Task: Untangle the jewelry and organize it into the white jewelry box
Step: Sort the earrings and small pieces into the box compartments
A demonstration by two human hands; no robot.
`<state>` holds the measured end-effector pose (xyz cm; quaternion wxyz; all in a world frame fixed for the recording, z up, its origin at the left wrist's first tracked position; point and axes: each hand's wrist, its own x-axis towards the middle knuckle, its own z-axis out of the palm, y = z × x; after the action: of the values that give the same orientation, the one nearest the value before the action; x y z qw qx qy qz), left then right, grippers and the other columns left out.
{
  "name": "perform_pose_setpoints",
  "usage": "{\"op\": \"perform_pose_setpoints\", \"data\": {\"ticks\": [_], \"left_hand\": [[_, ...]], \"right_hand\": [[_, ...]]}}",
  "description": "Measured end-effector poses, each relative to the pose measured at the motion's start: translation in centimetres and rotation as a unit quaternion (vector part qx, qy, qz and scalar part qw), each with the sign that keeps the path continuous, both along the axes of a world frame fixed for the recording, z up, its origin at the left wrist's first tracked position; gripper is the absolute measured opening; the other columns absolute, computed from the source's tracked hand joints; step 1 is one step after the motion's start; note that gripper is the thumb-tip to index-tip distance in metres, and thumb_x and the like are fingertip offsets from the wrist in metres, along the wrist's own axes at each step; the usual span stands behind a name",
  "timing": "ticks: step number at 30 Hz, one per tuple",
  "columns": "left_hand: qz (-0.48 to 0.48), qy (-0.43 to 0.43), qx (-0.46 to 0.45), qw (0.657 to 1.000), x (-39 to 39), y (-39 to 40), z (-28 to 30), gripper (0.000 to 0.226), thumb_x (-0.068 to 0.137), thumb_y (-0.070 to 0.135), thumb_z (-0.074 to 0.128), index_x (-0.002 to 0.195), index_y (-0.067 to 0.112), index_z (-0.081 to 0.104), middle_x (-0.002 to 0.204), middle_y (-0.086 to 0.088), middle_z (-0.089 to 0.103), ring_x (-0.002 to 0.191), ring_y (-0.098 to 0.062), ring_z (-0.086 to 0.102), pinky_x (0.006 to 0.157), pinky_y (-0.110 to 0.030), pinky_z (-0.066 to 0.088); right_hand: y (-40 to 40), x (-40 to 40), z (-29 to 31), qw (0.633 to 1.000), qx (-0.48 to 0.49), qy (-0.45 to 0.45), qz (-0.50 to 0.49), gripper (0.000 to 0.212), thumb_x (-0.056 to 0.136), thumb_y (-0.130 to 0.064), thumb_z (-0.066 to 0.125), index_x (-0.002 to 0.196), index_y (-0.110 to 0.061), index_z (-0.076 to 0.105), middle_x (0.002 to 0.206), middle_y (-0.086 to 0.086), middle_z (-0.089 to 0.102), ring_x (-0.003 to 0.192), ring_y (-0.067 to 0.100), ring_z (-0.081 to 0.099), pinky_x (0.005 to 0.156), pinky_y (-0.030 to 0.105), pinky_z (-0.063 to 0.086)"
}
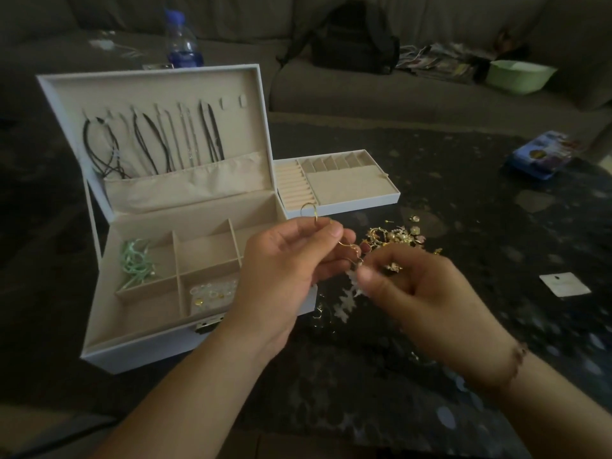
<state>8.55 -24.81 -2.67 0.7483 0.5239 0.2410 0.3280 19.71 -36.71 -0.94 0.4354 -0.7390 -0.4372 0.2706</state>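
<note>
Head view: both hands (raised) pinch tangled earrings (351,256).

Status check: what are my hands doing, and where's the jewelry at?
Left hand pinches gold hoop; right hand pinches tangled earring. Tangled pile on table. Jewelry box open, unobstructed.

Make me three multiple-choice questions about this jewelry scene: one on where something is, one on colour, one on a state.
1. Where does the removable tray sit?
A. inside the box
B. on the table right of the box
C. on the sofa

2. What colour is the bottle cap?
A. blue
B. red
C. white

3. The white jewelry box lid is:
A. shut
B. detached
C. open

Answers: 1 B, it rests on the dark table beside the box; 2 A, the cap shows blue; 3 C, the lid stands up with necklaces hanging.
</note>
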Motion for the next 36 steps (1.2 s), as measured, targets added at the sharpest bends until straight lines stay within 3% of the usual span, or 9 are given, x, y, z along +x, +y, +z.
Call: {"op": "perform_pose_setpoints", "data": {"ticks": [3,6,15,19,23,26,31,34,36], "left_hand": [[0.018,0.006,0.02,1.0,0.0,0.0,0.0,0.013,0.087,0.016,0.067,0.095,0.008,0.073,0.094,-0.01,0.077,0.089,-0.027,0.074,0.074,-0.029,0.059],[0.023,0.006,0.022,0.999,0.0,-0.1,0.0,0.021,0.079,0.023,0.069,0.094,0.008,0.073,0.092,-0.01,0.077,0.087,-0.027,0.074,0.071,-0.027,0.058],[-0.001,-0.013,0.031,0.999,-0.5,0.1,0.1,0.025,0.064,0.017,0.077,0.088,0.012,0.072,0.09,-0.01,0.076,0.086,-0.023,0.074,0.074,-0.028,0.059],[-0.013,-0.021,0.058,0.998,-0.5,0.0,0.0,0.022,0.062,0.013,0.079,0.083,0.017,0.073,0.086,-0.007,0.075,0.082,-0.02,0.073,0.073,-0.027,0.058],[0.011,-0.02,0.081,0.996,-0.3,-0.4,-0.1,0.023,0.063,0.01,0.079,0.084,0.012,0.071,0.083,-0.005,0.075,0.078,-0.017,0.073,0.071,-0.024,0.058],[0.031,-0.021,0.085,0.996,-0.2,-0.8,-0.2,0.025,0.062,0.011,0.079,0.086,0.009,0.07,0.081,-0.004,0.075,0.076,-0.015,0.072,0.07,-0.024,0.058],[0.047,-0.012,0.076,0.996,-0.1,-1.0,-0.3,0.023,0.064,0.012,0.08,0.085,0.01,0.071,0.08,-0.006,0.074,0.076,-0.017,0.072,0.071,-0.025,0.058],[0.055,-0.005,0.071,0.996,-0.1,-1.0,-0.2,0.018,0.07,0.003,0.079,0.084,0.011,0.071,0.08,-0.006,0.075,0.075,-0.017,0.072,0.069,-0.024,0.057],[0.059,-0.004,0.07,0.996,0.0,-1.2,-0.1,0.018,0.071,-0.001,0.079,0.083,0.01,0.071,0.079,-0.006,0.075,0.074,-0.016,0.072,0.068,-0.023,0.057]], "right_hand": [[0.0,-0.6,-0.6,0.996,0.02,-0.082,-0.006,0.02,0.078,-0.046,0.069,0.085,-0.029,0.065,0.042,-0.001,0.045,0.037,0.005,0.036,0.04,0.022,0.035],[0.2,-0.4,-1.0,0.99,0.036,-0.133,-0.019,0.009,0.083,-0.037,0.068,0.077,-0.03,0.066,0.047,0.005,0.05,0.038,0.008,0.039,0.045,0.028,0.041],[-0.4,0.1,-0.5,0.995,0.088,-0.039,-0.023,0.011,0.09,-0.02,0.065,0.079,-0.02,0.068,0.041,-0.001,0.041,0.035,0.005,0.032,0.039,0.014,0.028],[-0.6,0.2,-0.5,0.993,0.103,-0.055,-0.016,0.009,0.088,-0.026,0.065,0.081,-0.024,0.07,0.043,0.004,0.043,0.037,0.006,0.034,0.041,0.017,0.031],[-0.7,0.2,-0.7,0.981,0.13,-0.145,-0.023,0.006,0.085,-0.026,0.067,0.083,-0.027,0.073,0.043,-0.012,0.045,0.038,0.006,0.038,0.042,0.013,0.033],[-0.7,0.2,-0.9,0.966,0.139,-0.219,-0.028,0.006,0.085,-0.024,0.069,0.086,-0.025,0.076,0.043,-0.013,0.045,0.038,0.007,0.041,0.043,0.008,0.03],[-0.8,0.1,-0.9,0.959,0.125,-0.254,-0.024,0.016,0.086,-0.033,0.062,0.092,-0.027,0.075,0.052,-0.007,0.06,0.044,0.011,0.054,0.043,0.019,0.045],[-0.8,0.2,-0.9,0.956,0.126,-0.264,-0.027,0.017,0.086,-0.034,0.062,0.092,-0.026,0.075,0.057,-0.009,0.064,0.045,0.008,0.056,0.044,0.017,0.047],[-0.8,0.2,-0.9,0.954,0.123,-0.272,-0.026,0.017,0.086,-0.035,0.062,0.092,-0.027,0.076,0.059,-0.007,0.065,0.045,0.009,0.058,0.044,0.027,0.05]]}}
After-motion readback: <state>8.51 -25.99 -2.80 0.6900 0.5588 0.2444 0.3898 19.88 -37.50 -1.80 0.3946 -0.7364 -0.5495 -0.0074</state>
